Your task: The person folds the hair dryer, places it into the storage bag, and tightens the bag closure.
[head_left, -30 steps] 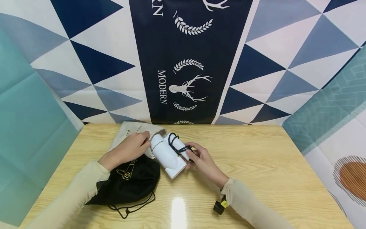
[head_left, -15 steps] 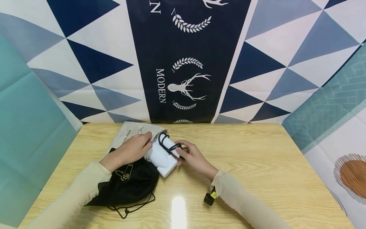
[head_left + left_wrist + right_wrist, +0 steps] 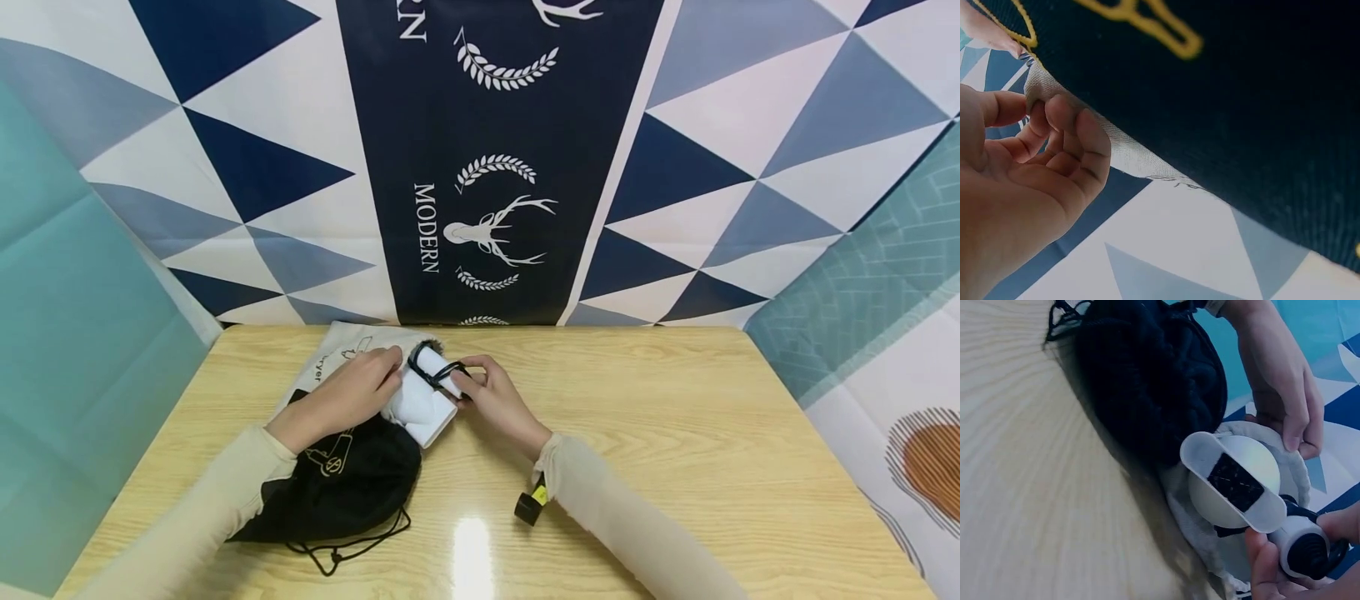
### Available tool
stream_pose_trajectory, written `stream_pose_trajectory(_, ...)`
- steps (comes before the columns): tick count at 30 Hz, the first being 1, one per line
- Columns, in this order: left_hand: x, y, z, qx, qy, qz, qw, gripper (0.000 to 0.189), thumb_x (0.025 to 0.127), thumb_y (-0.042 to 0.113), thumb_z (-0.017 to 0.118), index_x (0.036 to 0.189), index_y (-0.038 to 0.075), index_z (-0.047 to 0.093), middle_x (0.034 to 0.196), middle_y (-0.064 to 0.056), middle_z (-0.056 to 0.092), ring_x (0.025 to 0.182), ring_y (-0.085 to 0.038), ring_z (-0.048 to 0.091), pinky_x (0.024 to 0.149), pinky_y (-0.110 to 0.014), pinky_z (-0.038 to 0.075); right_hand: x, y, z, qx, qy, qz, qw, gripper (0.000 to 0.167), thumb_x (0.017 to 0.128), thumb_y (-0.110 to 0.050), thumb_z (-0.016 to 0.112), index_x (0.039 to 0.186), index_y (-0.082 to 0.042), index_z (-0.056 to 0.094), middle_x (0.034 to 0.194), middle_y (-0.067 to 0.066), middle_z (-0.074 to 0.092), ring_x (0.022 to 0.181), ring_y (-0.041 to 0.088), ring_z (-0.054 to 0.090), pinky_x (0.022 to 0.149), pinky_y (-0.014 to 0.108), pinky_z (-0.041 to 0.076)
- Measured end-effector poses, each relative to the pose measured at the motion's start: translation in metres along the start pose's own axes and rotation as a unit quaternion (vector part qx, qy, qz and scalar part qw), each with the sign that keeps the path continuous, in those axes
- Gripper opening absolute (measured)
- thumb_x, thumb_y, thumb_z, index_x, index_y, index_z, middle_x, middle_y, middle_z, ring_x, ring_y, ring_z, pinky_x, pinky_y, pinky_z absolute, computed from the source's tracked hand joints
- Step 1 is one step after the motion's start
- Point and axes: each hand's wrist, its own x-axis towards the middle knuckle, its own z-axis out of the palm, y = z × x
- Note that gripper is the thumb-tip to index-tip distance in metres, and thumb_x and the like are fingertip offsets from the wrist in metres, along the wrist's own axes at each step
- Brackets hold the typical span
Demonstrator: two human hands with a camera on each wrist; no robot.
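A white hair dryer (image 3: pixel 414 398) lies mostly inside a light cloth bag (image 3: pixel 343 340), its nozzle end and folded handle sticking out. Black cord (image 3: pixel 412 357) is wound round the handle. My left hand (image 3: pixel 347 392) pinches the bag's mouth; the left wrist view has thumb and fingers on the cloth edge (image 3: pixel 1132 153). My right hand (image 3: pixel 501 407) grips the end of the handle between thumb and fingers. In the right wrist view the flat nozzle (image 3: pixel 1200 453) faces the camera, and the bag's rim (image 3: pixel 1300 472) curves round the dryer. The dryer's rear is hidden in the bag.
A black drawstring pouch (image 3: pixel 363 487) with a gold dryer print lies under the left forearm, its cord (image 3: pixel 337 557) trailing on the wooden table (image 3: pixel 675 417). A patterned cloth backdrop (image 3: pixel 487 167) rises at the table's far edge. A black wrist device (image 3: pixel 529 507) hangs below the right sleeve.
My right hand has moved left and away from me, pushing the hair dryer deeper into the light bag. My left hand stays at the bag's mouth.
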Motion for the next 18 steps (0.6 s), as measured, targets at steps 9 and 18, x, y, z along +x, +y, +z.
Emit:
stream_pose_trajectory(9,0.001,0.002,0.001,0.009,0.008,0.006,0.9999,0.016,0.103,0.014,0.049,0.086,0.014,0.05,0.075,-0.001,0.045,0.061,-0.015,0.041,0.052,-0.029,0.037,0.008,-0.009,0.007,0.003,-0.008,-0.007,0.9999,0.038,0.101,-0.009,0.058,0.133,0.009,0.048,0.107,0.027,0.068,0.084,0.013,0.067,0.082,0.036,0.057)
stream_pose_trajectory(18,0.002,0.01,0.001,0.002,-0.016,0.017,0.9997,0.013,0.102,0.014,0.05,0.09,0.013,0.051,0.077,-0.001,0.046,0.063,-0.014,0.043,0.056,-0.029,0.038,0.024,-0.006,0.02,0.037,0.015,0.01,0.9991,0.039,0.101,-0.012,0.057,0.133,0.01,0.052,0.113,0.027,0.066,0.08,0.011,0.066,0.075,0.027,0.057)
